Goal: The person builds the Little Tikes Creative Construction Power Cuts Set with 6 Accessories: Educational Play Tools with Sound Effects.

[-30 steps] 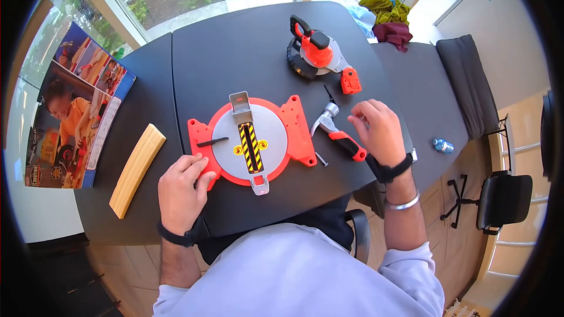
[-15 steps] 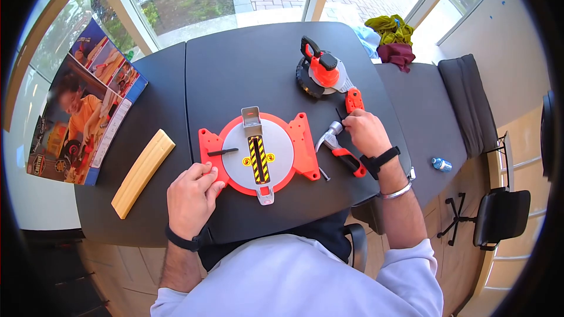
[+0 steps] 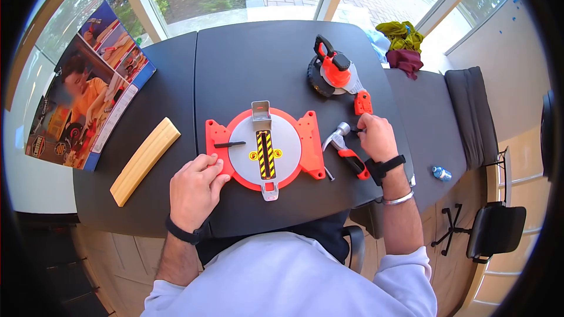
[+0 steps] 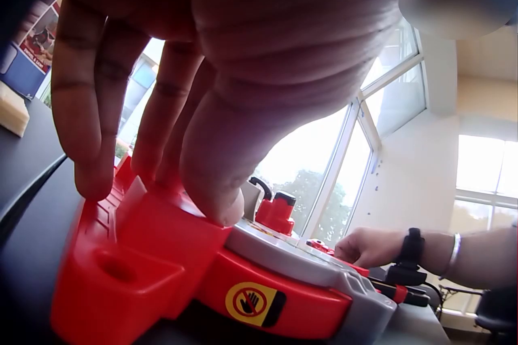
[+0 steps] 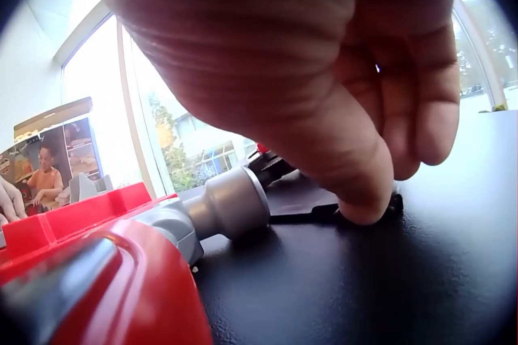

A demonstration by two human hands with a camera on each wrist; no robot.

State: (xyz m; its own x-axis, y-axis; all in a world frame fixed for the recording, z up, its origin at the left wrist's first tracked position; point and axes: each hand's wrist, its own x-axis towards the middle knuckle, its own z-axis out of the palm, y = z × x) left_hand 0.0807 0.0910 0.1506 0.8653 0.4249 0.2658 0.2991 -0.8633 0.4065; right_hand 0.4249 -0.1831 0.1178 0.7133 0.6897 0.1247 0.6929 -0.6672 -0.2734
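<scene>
The round grey-and-red base [image 3: 241,163] lies on the table, a black piece [image 3: 230,144] on its left side. At its lower left corner, my left hand [image 3: 194,191] grips the red edge; the left wrist view shows fingers and thumb at either side of the red bracket [image 4: 162,256]. Right of the base, my right hand [image 3: 378,139] is at a thin black piece on the table. Its thumb and fingertips pinch that black piece [image 5: 301,218] in the right wrist view, close to the silver hammer head [image 5: 236,203]. The hammer [image 3: 354,164] lies beside this hand.
The red-and-grey toy saw part [image 3: 336,74] is at the back right. A screw [image 3: 329,173] lies between base and hammer. A wooden piece [image 3: 144,161] and a picture box [image 3: 88,91] are at left. A bottle [image 3: 441,174] and cloths [image 3: 404,47] are at right.
My right hand has come down from above the hammer handle to the thin black piece near the hammer head. The left hand stays at the base's corner. The head view has shifted.
</scene>
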